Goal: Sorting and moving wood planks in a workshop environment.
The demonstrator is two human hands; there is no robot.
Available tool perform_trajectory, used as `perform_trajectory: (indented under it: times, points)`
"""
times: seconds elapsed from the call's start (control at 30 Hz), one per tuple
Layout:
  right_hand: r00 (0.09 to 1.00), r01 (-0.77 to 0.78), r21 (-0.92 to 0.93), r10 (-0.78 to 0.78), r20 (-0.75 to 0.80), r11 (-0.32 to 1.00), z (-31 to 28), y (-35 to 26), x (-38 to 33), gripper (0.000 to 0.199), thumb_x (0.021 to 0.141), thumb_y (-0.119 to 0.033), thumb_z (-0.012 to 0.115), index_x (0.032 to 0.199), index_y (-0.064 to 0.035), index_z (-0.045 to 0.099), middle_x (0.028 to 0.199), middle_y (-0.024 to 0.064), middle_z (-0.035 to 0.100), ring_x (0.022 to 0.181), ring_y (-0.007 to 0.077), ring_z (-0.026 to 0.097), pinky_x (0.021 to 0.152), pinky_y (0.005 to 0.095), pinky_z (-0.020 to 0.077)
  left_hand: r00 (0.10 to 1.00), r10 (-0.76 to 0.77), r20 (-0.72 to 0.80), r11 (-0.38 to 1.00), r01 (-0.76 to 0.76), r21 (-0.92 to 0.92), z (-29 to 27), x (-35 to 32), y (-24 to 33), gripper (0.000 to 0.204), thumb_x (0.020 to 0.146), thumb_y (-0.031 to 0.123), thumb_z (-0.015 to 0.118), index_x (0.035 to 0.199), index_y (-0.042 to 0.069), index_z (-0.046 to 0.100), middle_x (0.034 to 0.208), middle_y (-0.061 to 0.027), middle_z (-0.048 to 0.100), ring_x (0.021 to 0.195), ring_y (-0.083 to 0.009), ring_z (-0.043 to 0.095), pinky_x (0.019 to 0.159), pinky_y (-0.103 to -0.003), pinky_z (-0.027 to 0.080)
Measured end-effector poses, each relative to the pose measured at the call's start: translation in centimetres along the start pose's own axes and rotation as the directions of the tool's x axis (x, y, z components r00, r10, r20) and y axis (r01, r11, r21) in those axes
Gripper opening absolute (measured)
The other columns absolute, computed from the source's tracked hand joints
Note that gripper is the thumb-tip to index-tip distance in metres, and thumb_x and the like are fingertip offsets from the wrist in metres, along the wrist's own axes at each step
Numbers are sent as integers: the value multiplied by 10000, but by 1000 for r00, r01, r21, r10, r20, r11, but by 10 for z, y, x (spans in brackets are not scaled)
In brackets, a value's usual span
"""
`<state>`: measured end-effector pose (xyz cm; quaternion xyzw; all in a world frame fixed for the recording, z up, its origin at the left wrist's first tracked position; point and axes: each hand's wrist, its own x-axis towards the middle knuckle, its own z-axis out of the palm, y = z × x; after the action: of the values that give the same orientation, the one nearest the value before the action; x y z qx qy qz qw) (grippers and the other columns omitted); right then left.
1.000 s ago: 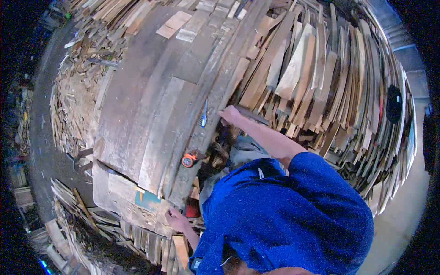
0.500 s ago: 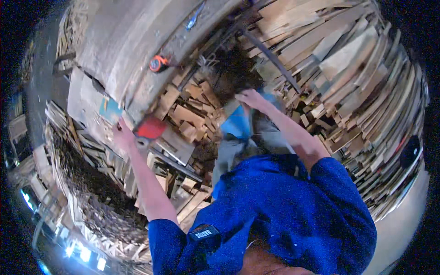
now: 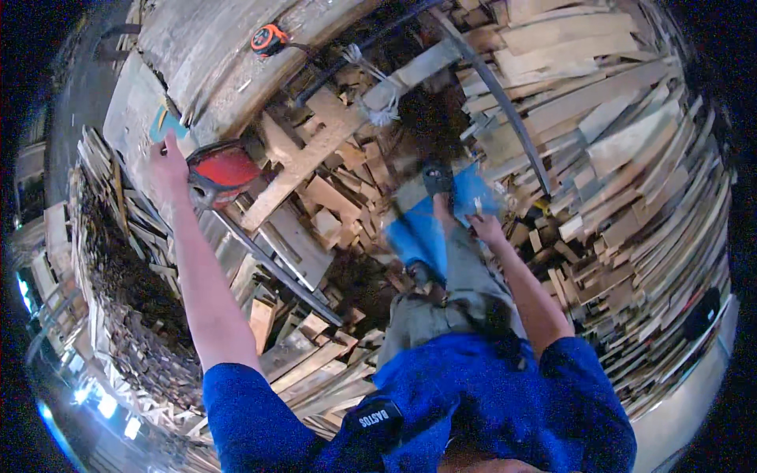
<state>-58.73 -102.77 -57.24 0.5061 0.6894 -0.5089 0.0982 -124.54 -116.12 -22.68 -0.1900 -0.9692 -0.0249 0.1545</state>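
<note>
My left hand [image 3: 167,162] reaches up to the end of a grey plank workbench [image 3: 197,47], its fingers curled on the edge. It is beside a teal flat piece [image 3: 168,123] and a red rounded object [image 3: 226,169] under the bench end. My right hand [image 3: 486,229] hangs low over a blue sheet [image 3: 422,236] on the floor among wood offcuts. A small pale bit shows at its fingertips, and blur hides the grip. An orange tape measure [image 3: 269,37] lies on the bench top.
Stacked boards and scrap wood [image 3: 615,158] surround me on the right and behind. More offcuts [image 3: 315,197] lie under the bench, and a long dark bar [image 3: 505,102] leans across the pile. Sawdust and slats [image 3: 126,299] heap at the left.
My view has tipped down, so the bench slid to the upper left. My right hand dropped from the bench to near the floor. My left arm stretched up to the bench end.
</note>
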Motion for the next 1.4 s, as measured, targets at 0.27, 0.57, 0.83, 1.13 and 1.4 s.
perform_trajectory:
  times: [0.27, 0.57, 0.83, 1.13, 1.4]
  points:
    - [910, 405, -45, -397, 122, 913, 7, 8, -17, 382, 895, -424, 679, 1061, -80, 698, 792, 123, 710, 633, 260, 664, 583, 438, 520, 995, 52, -89, 991, -62, -114, 13, 38, 14, 512, 948, 507, 568, 1080, 33, 709, 979, -191, 707, 905, -359, 669, 811, -438, 501]
    - [764, 440, -353, -138, 631, 825, -32, -102, -74, 450, 909, -567, 567, 1001, -145, 692, 730, 140, 688, 639, 348, 670, 662, 483, 557, 997, 35, -67, 973, -49, -224, 27, 62, -5, 461, 952, 460, 595, 1000, 18, 719, 925, -154, 716, 867, -303, 670, 803, -404, 491]
    - [591, 297, -124, -80, 803, 947, -77, -154, -94, 452, 927, -545, 543, 1106, -160, 696, 984, 175, 707, 886, 402, 678, 750, 495, 552, 998, -59, 14, 947, 60, -317, 29, 64, 2, 390, 963, 353, 650, 971, -35, 686, 812, -75, 671, 759, -141, 584, 722, -294, 465]
    - [914, 383, 269, -405, 28, 884, -93, -257, 92, 259, 944, -281, 630, 983, -25, 642, 898, 190, 683, 846, 409, 654, 815, 442, 530, 994, -51, 93, 932, 81, -353, 30, 64, -11, 361, 945, 353, 664, 966, -4, 711, 663, 27, 522, 597, -88, 437, 551, -285, 367]
    - [806, 547, -552, -574, 143, 630, -112, -356, 334, 421, 936, -411, 577, 1059, -20, 674, 1080, 214, 690, 1037, 401, 645, 886, 490, 519, 992, -68, 111, 973, 90, -213, 33, 68, 10, 443, 917, 428, 663, 992, -7, 698, 768, -104, 625, 734, -186, 561, 736, -330, 460]
